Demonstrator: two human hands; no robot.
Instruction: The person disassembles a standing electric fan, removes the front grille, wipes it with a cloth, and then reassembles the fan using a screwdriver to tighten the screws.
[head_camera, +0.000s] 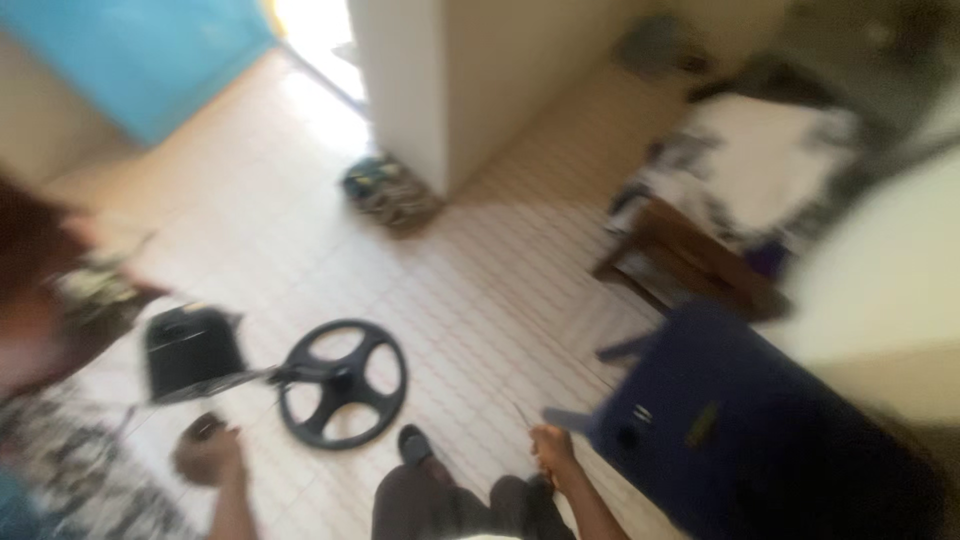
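The whole head view is smeared by motion, so fine detail is lost. The left hand (208, 455), at about 7 o'clock in the frame, is curled with its grip pressed around a small dark object (205, 427), too blurred to name. The right hand (553, 452), near 6 o'clock, pinches a thin pale tool (522, 414) that points up and away from the body; it may be a screwdriver or a blade, and which one cannot be told. Between the hands, at about 7 o'clock, a black spoked wheel-shaped base (342, 383) lies flat on the tiled floor (470, 290), joined by a dark bar to a black boxy part (190, 352) at 8 o'clock, probably laid down for access. A blue plastic chair (740, 420) stands just beside the right hand at 4 o'clock.
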